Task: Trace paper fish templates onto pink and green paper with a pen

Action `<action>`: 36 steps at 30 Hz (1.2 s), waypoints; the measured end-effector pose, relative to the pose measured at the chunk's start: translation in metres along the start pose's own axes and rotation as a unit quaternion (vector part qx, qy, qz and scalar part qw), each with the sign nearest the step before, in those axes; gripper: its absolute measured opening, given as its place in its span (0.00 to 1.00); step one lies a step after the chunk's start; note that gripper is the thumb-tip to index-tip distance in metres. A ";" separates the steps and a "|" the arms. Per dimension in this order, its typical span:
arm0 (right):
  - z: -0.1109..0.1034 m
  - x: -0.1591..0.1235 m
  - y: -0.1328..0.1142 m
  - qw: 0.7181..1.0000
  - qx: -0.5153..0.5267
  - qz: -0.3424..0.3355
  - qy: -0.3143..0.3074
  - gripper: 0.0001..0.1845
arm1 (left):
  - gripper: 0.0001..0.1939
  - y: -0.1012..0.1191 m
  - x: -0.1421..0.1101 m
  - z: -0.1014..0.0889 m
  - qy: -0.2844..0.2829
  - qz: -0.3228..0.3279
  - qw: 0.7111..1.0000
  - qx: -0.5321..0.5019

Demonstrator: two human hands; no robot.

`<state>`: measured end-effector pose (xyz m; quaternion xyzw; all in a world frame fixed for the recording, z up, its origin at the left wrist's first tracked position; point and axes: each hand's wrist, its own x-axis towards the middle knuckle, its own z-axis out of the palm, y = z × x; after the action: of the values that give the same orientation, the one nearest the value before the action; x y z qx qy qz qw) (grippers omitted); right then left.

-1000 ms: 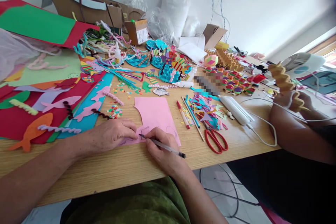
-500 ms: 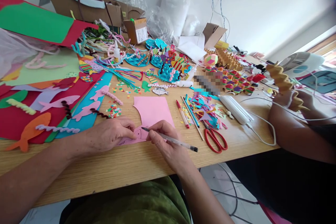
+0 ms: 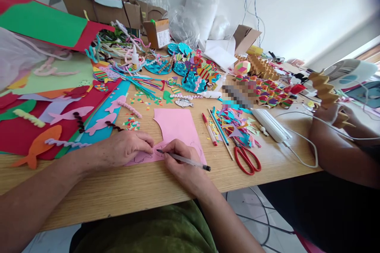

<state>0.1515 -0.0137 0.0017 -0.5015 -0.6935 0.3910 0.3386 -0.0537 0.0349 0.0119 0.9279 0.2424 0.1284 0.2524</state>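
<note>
A sheet of pink paper (image 3: 175,124) with a curved cut in its left edge lies on the table in front of me. Ink outlines of fish mark its near part. My left hand (image 3: 127,148) presses on the sheet's near left corner, thumb and forefinger stretched out and apart, the other fingers partly hidden. In my right hand (image 3: 181,162) is a clear pen (image 3: 192,162) with a black end, pinched near its point. The tip touches the paper beside a drawn fish head. Right of the sheet lie red-handled scissors (image 3: 247,160) and a red pen (image 3: 209,129).
Foam fish with pipe-cleaner pieces, such as an orange fish (image 3: 41,146), lie left on coloured sheets. Paper scraps (image 3: 237,126) and a white glue gun-like device (image 3: 271,124) with a cable lie right. Another person's hand (image 3: 328,114) holds folded tan card (image 3: 323,87).
The pen tip has moved slightly left and down on the pink paper, and more curved line shows there. My right hand has shifted left with it. The view has turned slightly.
</note>
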 end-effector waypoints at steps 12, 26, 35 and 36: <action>-0.001 -0.001 -0.002 1.000 -0.021 -0.004 -0.010 0.05 | 0.20 0.000 0.000 0.000 0.006 0.011 1.000 0.002; -0.002 0.000 -0.004 1.000 -0.029 0.000 -0.010 0.07 | 0.20 0.003 0.000 -0.002 -0.005 0.001 1.000 0.002; -0.003 0.000 -0.002 0.999 -0.039 -0.011 -0.013 0.07 | 0.20 0.002 0.000 -0.001 -0.001 0.001 1.000 0.003; -0.003 -0.001 -0.002 0.999 -0.041 -0.013 -0.011 0.07 | 0.20 0.003 0.000 -0.001 -0.002 0.000 1.000 0.002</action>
<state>0.1531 -0.0141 0.0043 -0.5019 -0.7186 0.3635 0.3155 -0.0529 0.0336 0.0144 0.9288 0.2420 0.1260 0.2507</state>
